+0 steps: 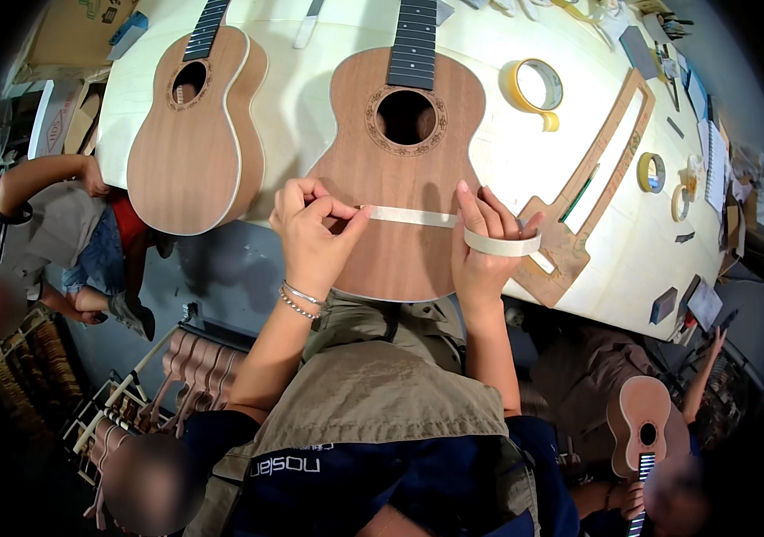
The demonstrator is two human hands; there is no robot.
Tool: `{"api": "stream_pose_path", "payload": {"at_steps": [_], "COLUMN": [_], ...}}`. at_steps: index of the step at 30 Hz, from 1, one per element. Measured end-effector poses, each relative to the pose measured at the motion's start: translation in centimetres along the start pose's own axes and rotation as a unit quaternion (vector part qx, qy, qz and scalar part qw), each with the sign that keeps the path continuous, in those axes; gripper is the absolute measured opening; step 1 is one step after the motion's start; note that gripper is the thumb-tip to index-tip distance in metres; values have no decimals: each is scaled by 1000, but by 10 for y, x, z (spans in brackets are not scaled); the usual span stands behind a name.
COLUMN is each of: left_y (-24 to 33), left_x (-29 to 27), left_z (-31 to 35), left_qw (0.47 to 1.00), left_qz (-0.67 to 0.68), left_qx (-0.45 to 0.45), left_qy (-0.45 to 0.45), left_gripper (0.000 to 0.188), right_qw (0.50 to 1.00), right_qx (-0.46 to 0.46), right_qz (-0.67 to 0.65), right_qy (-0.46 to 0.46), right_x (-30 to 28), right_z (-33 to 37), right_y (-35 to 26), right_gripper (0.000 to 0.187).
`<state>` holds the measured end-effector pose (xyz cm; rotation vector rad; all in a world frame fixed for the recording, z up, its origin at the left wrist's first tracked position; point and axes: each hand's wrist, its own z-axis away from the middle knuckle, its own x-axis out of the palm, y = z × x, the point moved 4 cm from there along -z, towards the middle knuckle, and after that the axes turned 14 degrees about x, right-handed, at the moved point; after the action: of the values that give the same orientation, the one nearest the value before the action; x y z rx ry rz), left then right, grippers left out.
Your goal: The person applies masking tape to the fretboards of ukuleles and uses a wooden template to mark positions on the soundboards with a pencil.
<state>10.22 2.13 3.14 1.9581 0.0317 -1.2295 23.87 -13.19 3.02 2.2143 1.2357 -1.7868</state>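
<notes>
A small brown wooden ukulele [355, 112] with a dark fretboard lies face up before me, its rounded lower end toward my body. A pale strip of masking tape [413, 216] spans its top below the sound hole. Thumb and forefinger of my left hand [315, 237] pinch the strip's left end. From the strip's right side, my right hand [478, 264] holds the masking tape roll [509, 246], its fingers through the ring. Whether the strip touches the wood along its length, I cannot tell.
Another ukulele [189, 166] lies to the left on the pale table [297, 98]. To the right are a slotted wooden template [610, 121], a green pencil [579, 194] and a yellow tape roll [549, 119]. People sit nearby; one holds a ukulele [637, 407] at lower right.
</notes>
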Motion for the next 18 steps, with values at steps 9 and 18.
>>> {"api": "stream_pose_path", "payload": {"at_steps": [9, 18], "left_y": [27, -117], "left_x": [9, 44], "left_z": [-5, -209], "left_qw": [971, 977], "left_qz": [-228, -209], "left_qx": [71, 25], "left_qy": [17, -21], "left_gripper": [53, 28], "right_qw": [999, 999], "right_qx": [11, 23], "right_qz": [-17, -28], "right_qy": [-34, -32], "right_x": [0, 5], "right_z": [-7, -2], "right_y": [0, 4], "right_gripper": [40, 35]}}
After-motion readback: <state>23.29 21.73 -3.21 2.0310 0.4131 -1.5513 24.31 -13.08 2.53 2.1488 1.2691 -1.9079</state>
